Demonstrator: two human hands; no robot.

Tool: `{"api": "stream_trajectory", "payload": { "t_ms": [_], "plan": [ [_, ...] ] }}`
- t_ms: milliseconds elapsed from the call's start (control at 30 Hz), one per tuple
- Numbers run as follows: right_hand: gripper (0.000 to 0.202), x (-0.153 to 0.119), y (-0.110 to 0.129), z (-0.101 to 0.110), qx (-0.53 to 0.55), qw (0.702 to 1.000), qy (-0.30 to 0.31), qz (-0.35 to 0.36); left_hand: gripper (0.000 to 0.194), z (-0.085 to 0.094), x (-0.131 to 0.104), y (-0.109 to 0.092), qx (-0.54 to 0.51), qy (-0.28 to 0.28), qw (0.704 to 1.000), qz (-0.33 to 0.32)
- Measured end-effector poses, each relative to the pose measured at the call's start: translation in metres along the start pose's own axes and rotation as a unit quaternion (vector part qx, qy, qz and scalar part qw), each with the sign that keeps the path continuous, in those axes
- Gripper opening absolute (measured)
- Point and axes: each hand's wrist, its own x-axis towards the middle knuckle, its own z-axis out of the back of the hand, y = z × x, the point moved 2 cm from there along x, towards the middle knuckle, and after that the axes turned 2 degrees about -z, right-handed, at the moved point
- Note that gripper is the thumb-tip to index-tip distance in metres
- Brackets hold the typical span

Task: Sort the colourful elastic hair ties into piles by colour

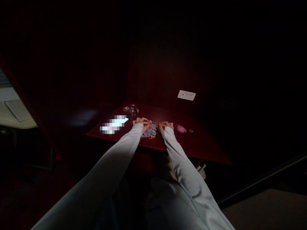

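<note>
Small hair ties in mixed colours [151,132] lie heaped near the front edge of the dark red table. My left hand [141,121] is over the heap's left side, fingers bent and drawn together; a pinkish band shows by its fingertips. Facing it on the right, my right hand [166,125] has thumb and fingers pinched at the heap's edge. Whatever is between the fingers of either hand is too small to make out. Right of my right hand sits a separate cluster of pink hair ties [181,129], with a single greenish hair tie [191,130] beyond it.
A clear glass container [133,109] stands at the back left of the table [203,143]. Left of my left hand lies a bright, pixelated rectangle [115,124]. A white socket panel [186,95] is on the back wall. Dark partitions enclose both sides.
</note>
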Motion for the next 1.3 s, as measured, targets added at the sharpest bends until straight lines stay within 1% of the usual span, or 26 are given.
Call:
{"api": "stream_trajectory", "payload": {
  "t_ms": [133,400,767,1033,1167,1300],
  "plan": [
    [0.038,-0.001,0.002,0.0,-0.017,1.0,0.0,-0.012,0.015,0.0,0.001,0.002,0.004,0.0,1.0,0.004],
    [0.029,-0.003,0.005,0.003,-0.018,0.999,0.017,0.036,0.014,-0.002,0.002,0.006,-0.003,-0.002,1.0,0.002],
    [0.023,-0.006,0.012,0.002,-0.029,0.997,0.048,0.054,0.016,-0.001,0.004,0.005,-0.02,0.0,1.0,0.01],
    [0.022,-0.006,0.02,0.003,-0.044,0.994,0.043,0.086,0.014,-0.003,0.002,0.005,-0.013,-0.009,1.0,0.013],
    [0.023,-0.005,0.02,0.003,-0.042,0.996,0.03,0.074,0.012,-0.003,0.003,0.006,-0.008,-0.003,1.0,0.013],
    [0.027,-0.005,0.018,0.006,-0.016,0.998,0.018,0.066,0.012,-0.002,0.003,0.006,-0.013,-0.004,1.0,0.021]
  ]
}}
